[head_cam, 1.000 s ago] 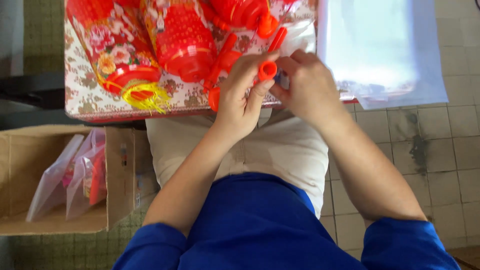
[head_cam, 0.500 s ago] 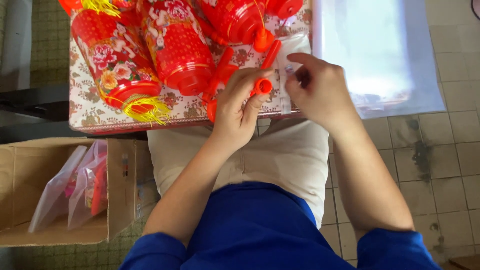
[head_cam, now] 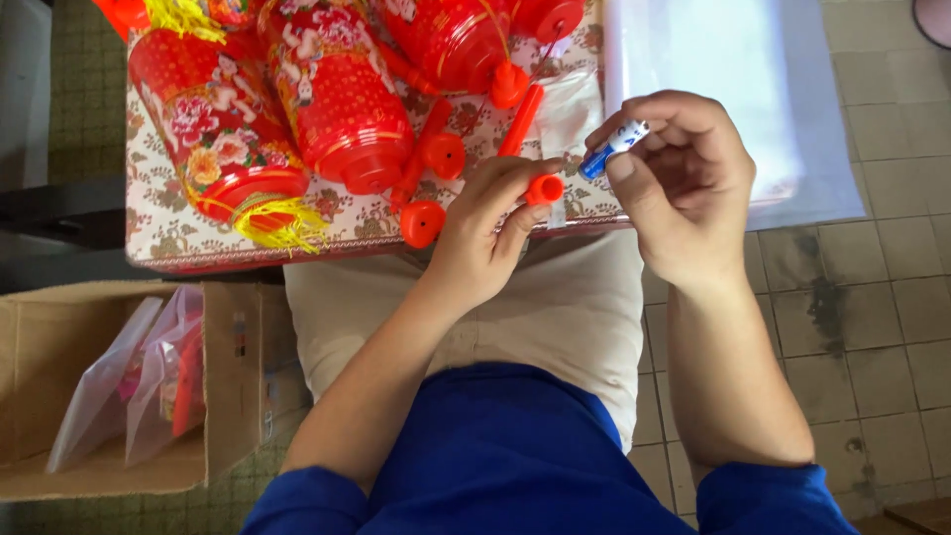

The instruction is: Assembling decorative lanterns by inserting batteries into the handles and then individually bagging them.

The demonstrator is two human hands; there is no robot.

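Left hand (head_cam: 485, 238) grips orange plastic handle tube (head_cam: 530, 149), open end facing near-right; right hand (head_cam: 684, 188) pinches small blue-white battery (head_cam: 614, 149) just right of it, apart.

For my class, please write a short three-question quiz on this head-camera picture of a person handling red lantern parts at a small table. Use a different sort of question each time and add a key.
1. True or false: the right hand pinches a small blue and white cylinder in its fingers.
2. Multiple choice: the left hand holds
A. a yellow tassel
B. the open end of a red tube
C. a plastic bag
3. Fill in: the cardboard box on the floor to the person's left contains clear plastic ___.

Key
1. True.
2. B; the tube's open end faces the camera at the table edge.
3. Bags, with red items inside.
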